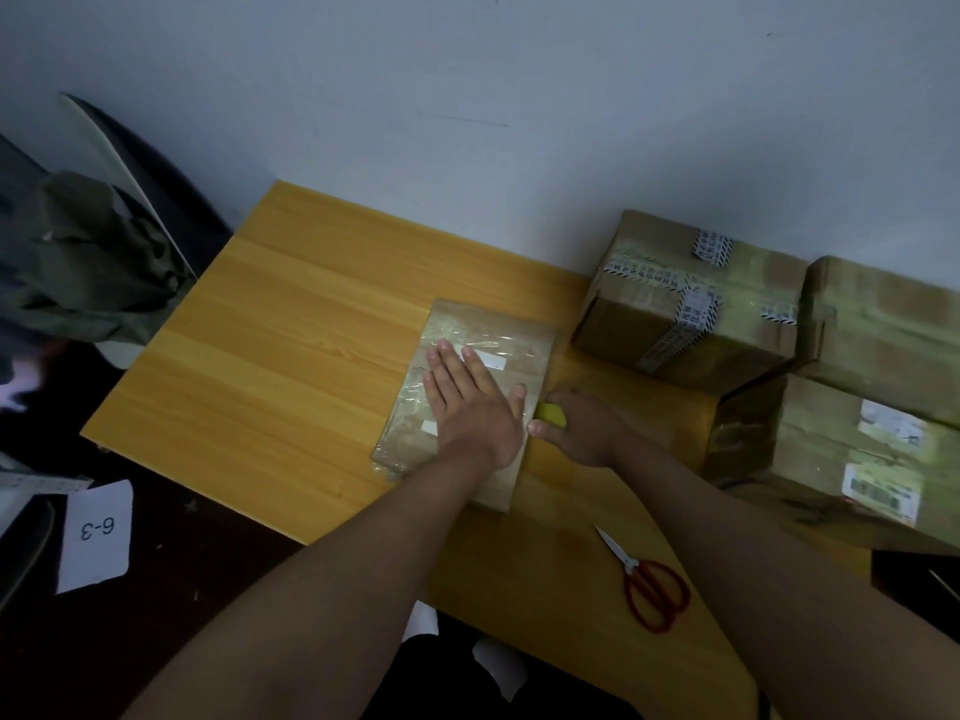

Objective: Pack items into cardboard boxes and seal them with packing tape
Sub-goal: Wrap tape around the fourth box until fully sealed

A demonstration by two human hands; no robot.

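A flat cardboard box (498, 332) covered in shiny clear tape lies on the wooden table (291, 345). My left hand (470, 402) presses flat on its top, fingers straight and spread. Just off the box's right edge, my right hand (582, 428) grips a small yellow object (551, 415), mostly hidden by the fingers; it looks like a tape roll or cutter.
Three taped cardboard boxes (685, 298) are stacked at the table's right side. Red-handled scissors (649, 584) lie near the front edge. A white card marked 6-3 (96, 535) lies on the dark floor at left, next to a chair with green cloth (88, 262).
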